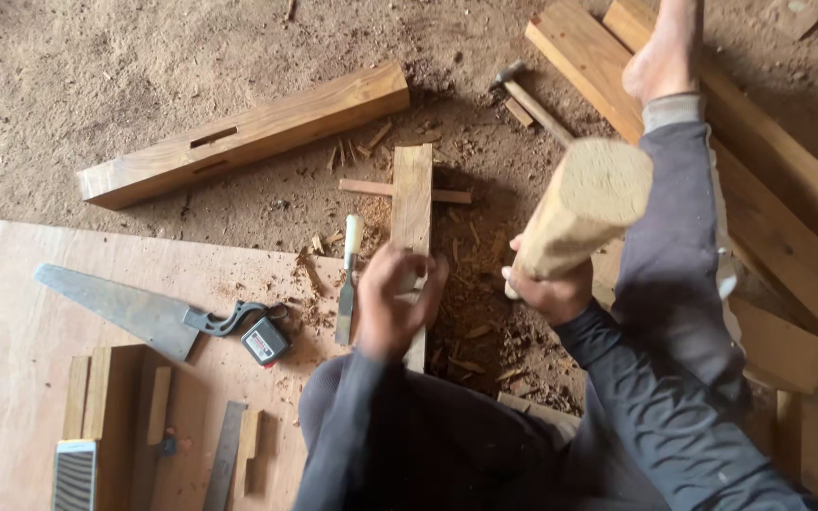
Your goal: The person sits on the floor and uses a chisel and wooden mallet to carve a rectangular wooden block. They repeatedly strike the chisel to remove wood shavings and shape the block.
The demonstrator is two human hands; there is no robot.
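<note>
My left hand [392, 308] grips the plank [412, 213] on the dirt floor [97, 76]; my right hand [551, 289] clenches the raised mallet [584, 208]. A crooked blow could hit fingers.

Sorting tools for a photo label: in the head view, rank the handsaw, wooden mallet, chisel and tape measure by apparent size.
1. Handsaw
2. Wooden mallet, though it is raised nearer the camera, so its rank is unsure
3. Chisel
4. Tape measure
</note>
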